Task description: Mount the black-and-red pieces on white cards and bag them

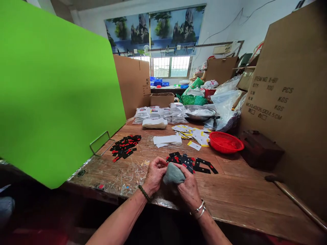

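One view: your head cam, wide, facing forward and down; your left hand (154, 175) and right hand (189, 189) close at lower centre, table (237, 194) beyond, window (170, 67) far back.

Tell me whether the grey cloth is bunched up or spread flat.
Bunched up: the grey cloth forms a compact, rounded lump in the right hand.

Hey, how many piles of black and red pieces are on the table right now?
2. The left pile lies near the green panel; the right pile lies just beyond the right hand, which may hide a few pieces.
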A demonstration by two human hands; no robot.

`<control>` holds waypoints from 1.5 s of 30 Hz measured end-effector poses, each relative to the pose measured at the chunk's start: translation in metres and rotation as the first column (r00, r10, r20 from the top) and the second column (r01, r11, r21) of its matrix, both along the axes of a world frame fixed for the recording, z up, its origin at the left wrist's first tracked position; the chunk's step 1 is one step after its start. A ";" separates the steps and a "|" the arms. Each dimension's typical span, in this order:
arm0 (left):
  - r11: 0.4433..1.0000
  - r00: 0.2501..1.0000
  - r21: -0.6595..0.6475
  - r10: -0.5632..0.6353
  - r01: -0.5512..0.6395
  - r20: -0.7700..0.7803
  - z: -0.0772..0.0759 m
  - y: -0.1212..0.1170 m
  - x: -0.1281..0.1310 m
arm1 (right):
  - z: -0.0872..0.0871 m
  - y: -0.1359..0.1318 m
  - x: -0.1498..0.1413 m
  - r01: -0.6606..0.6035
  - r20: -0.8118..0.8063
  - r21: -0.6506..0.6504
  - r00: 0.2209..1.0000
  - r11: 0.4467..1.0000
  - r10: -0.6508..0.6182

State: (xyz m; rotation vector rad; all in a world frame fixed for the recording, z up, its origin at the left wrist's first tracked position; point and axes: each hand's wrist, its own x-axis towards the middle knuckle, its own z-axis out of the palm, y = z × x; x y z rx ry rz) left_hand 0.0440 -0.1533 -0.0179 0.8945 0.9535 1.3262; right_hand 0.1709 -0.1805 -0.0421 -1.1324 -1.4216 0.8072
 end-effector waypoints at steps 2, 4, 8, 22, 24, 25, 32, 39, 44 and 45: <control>1.000 1.000 -0.007 -0.012 0.012 0.026 -0.006 0.003 0.009 | -0.005 0.002 0.012 0.045 0.009 -0.065 0.999 0.997 -0.044; 0.998 0.998 0.002 -0.059 0.059 -0.017 -0.013 0.008 0.015 | -0.012 0.007 0.025 0.088 0.030 -0.128 0.996 0.988 -0.085; 0.985 0.815 0.155 0.032 0.071 -0.578 -0.019 0.027 -0.012 | -0.026 0.024 0.057 0.248 0.189 -0.179 0.958 0.952 -0.214; 0.955 -0.073 0.198 0.186 -0.221 -0.980 -0.022 0.063 -0.192 | -0.042 0.002 0.088 0.314 0.348 0.184 0.866 0.931 -0.361; 0.951 -0.036 0.207 0.204 -0.228 -0.978 -0.022 0.063 -0.193 | -0.043 0.001 0.081 0.290 0.349 0.201 0.871 0.935 -0.346; 0.948 -0.012 0.211 0.214 -0.240 -0.977 -0.022 0.063 -0.195 | -0.044 0.000 0.079 0.286 0.352 0.205 0.871 0.936 -0.343; 0.893 0.253 0.153 0.279 -0.424 -0.927 -0.006 0.054 -0.210 | -0.046 -0.006 0.063 0.228 0.309 0.161 0.913 0.960 -0.268; 0.990 0.751 -0.014 0.099 -0.143 -0.653 -0.007 -0.011 -0.105 | -0.015 -0.010 -0.012 0.061 0.208 0.235 0.972 0.970 -0.111; 0.985 0.932 0.051 -0.137 0.163 -0.335 -0.011 -0.030 -0.038 | -0.011 -0.002 -0.015 -0.013 0.190 0.194 0.981 0.981 -0.024; 0.986 0.923 0.053 -0.130 0.160 -0.361 -0.012 -0.026 -0.030 | -0.013 0.001 -0.004 0.035 0.199 0.168 0.978 0.985 -0.068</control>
